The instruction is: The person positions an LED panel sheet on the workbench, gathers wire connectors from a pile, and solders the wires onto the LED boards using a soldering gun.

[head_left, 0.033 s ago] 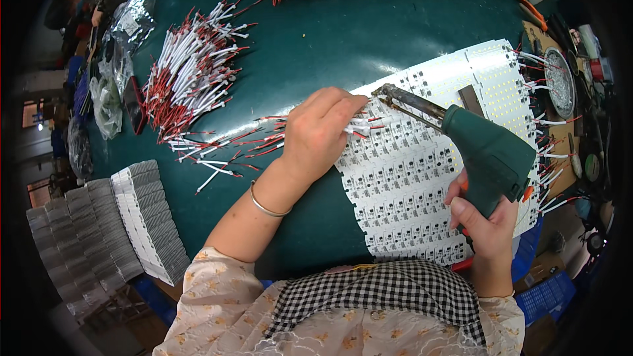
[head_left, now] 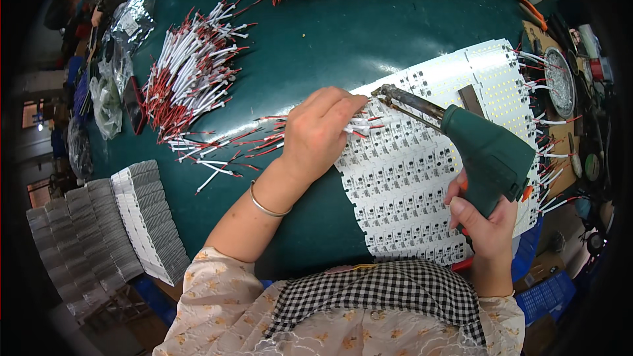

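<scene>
- Left hand (head_left: 316, 135): fingers closed over a loose bunch of red and white wires (head_left: 269, 145), whose ends show on both sides; whether finger and thumb pinch one single wire, I cannot tell
- Right hand (head_left: 489, 224): wrapped around the handle of the green soldering gun (head_left: 494, 156), the barrel slanting up and to the left
- Circuit boards (head_left: 402, 188): a white sheet flat on the green table (head_left: 297, 46), beneath the gun and partly under the left hand
- Working point: the gun's tip (head_left: 384, 91) stands at the sheet's upper left edge, just beside the left fingertips; contact with a pad is too small to confirm
- For a sound joint, I judge, I should steady the right wrist, heat pad and wire together, and hold the wire motionless until the solder sets
- The narrow gap calls for care: I would grip the wire farther back, sparing skin and insulation
- I would also bunch the spare wires tighter, away from the hot barrel
</scene>
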`<action>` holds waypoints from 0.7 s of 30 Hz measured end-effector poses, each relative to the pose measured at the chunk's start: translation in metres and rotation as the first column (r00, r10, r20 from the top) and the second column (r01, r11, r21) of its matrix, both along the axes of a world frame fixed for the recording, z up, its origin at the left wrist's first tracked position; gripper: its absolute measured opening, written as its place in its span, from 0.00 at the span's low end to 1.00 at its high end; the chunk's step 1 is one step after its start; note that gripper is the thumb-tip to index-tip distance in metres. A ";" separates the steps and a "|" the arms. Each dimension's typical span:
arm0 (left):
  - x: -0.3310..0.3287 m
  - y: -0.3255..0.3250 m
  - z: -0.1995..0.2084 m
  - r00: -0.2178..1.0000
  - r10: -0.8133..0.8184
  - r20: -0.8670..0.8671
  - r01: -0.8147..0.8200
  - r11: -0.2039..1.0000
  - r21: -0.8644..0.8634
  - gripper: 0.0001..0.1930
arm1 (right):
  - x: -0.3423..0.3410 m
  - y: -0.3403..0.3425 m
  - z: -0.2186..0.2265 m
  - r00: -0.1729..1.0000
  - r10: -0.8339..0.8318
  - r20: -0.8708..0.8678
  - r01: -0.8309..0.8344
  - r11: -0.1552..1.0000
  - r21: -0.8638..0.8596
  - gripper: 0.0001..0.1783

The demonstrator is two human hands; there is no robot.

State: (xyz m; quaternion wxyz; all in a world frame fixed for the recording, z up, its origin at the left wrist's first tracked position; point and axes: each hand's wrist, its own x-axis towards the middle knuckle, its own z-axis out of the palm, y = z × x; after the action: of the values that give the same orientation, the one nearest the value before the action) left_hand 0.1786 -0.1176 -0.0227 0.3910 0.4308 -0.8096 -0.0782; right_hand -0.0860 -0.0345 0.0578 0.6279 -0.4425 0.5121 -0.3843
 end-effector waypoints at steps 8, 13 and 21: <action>-0.002 0.001 0.002 1.000 -0.007 -0.019 0.008 0.999 0.039 0.19 | 0.007 -0.001 -0.004 0.997 -0.058 -0.054 0.055 0.997 -0.053 0.21; 0.000 0.001 0.002 1.000 -0.009 -0.008 0.009 0.999 0.038 0.18 | 0.000 0.003 -0.002 0.994 -0.024 -0.102 0.024 1.000 -0.002 0.23; -0.001 0.000 0.005 1.000 -0.014 0.016 0.014 0.999 0.032 0.18 | -0.007 0.003 0.014 0.983 -0.181 0.032 0.180 0.983 0.036 0.32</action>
State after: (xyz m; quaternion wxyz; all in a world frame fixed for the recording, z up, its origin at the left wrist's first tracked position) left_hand 0.1776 -0.1174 -0.0177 0.3768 0.4320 -0.8144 -0.0905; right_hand -0.0934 -0.0313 0.0717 0.6064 -0.3770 0.5452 -0.4391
